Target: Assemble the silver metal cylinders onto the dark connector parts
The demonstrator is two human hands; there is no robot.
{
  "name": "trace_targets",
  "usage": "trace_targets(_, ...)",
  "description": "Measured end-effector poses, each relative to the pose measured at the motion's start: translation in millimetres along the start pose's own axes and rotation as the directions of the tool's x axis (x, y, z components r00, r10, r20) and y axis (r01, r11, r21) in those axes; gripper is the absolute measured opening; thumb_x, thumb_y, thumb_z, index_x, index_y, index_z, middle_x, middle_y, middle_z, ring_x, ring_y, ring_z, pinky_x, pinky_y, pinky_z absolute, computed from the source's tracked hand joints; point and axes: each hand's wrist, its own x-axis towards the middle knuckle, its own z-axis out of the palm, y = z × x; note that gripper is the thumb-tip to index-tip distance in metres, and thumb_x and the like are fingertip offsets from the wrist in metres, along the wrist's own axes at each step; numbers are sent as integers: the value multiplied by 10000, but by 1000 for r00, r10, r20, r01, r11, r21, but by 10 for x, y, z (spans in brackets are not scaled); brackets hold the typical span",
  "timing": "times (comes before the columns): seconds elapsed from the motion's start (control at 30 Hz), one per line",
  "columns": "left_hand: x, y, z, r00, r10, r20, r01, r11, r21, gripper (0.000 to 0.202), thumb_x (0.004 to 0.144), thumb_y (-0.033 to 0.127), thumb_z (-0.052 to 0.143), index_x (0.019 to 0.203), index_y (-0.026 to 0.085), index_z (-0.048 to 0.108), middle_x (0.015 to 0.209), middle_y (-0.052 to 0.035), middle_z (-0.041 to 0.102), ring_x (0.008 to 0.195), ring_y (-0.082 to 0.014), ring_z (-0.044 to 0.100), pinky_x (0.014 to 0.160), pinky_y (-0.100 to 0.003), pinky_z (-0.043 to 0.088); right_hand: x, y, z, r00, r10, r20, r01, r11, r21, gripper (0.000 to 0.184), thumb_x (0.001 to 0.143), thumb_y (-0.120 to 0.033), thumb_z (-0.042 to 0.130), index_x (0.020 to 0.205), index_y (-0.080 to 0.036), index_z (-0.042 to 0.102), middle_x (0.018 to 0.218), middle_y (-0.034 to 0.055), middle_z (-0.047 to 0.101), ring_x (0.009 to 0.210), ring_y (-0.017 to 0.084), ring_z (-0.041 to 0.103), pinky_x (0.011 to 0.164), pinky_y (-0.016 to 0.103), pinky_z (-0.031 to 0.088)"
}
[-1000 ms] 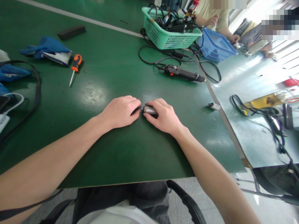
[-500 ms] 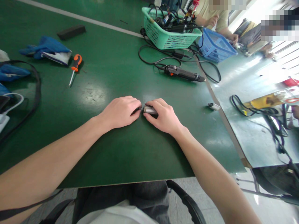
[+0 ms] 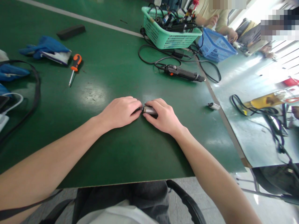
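Observation:
Both my hands rest together on the green table (image 3: 112, 149), knuckles up. My right hand (image 3: 163, 116) is closed round a short silver metal cylinder (image 3: 149, 109) that lies on its side. My left hand (image 3: 121, 111) is closed against the cylinder's left end, pinching a small dark part there that I cannot make out. Fingers hide most of both pieces.
An orange-handled screwdriver (image 3: 74, 67) and blue cloth (image 3: 46, 46) lie far left. A black electric screwdriver (image 3: 183, 73) with cable, a green basket (image 3: 168, 29) and a blue basket (image 3: 216, 45) sit at the back. A small white part (image 3: 213, 106) lies right. Another person's hands (image 3: 231, 34) work beyond.

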Motion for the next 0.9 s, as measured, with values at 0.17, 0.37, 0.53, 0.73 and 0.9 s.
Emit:
trace_targets(0.17, 3, -25, 16, 1000, -25, -13, 26, 999, 25, 296, 1013, 370, 476, 947, 174, 687, 904, -75, 707, 863, -220, 647, 752, -333, 477, 6, -26, -66, 994, -69, 87, 72, 997, -37, 319, 1023, -322, 530, 1331, -255, 573, 1164, 107, 655, 1091, 289, 592, 980, 467, 526)
trace_targets(0.37, -3, -39, -1, 996, -88, -10, 88, 994, 60, 363, 988, 505, 539, 914, 180, 684, 879, -75, 712, 848, -234, 654, 705, -333, 460, 57, 9, -218, 967, -94, 239, 148, 964, -220, 318, 1053, -251, 424, 1296, -262, 630, 1210, 135, 603, 1116, 295, 545, 947, 481, 531)
trace_targets(0.53, 2, -13, -61, 992, -124, 14, 124, 991, 47, 342, 1010, 454, 521, 906, 170, 681, 891, -75, 716, 860, -228, 661, 737, -339, 470, 166, 581, -504, 964, -32, 263, 131, 921, -367, 296, 1006, -242, 500, 1272, -228, 629, 1163, 144, 620, 1090, 314, 542, 923, 499, 524)
trace_targets(0.73, 3, -28, -62, 992, -122, 19, 122, 992, 22, 354, 1024, 445, 491, 909, 171, 684, 881, -70, 715, 855, -214, 658, 726, -329, 470, 130, 1765, -1003, 956, 186, 226, -38, 844, -534, 306, 995, -285, 491, 1231, -178, 654, 1111, 151, 688, 1030, 300, 607, 954, 455, 480)
trace_targets(0.9, -9, -43, -60, 994, -109, 1, 109, 994, 16, 355, 1029, 428, 475, 882, 176, 678, 851, -65, 710, 810, -199, 647, 685, -314, 450, -205, 2230, -1392, 915, 359, 185, -195, 793, -577, 331, 1012, -312, 496, 1261, -151, 644, 1055, 183, 711, 955, 294, 637, 881, 410, 438)
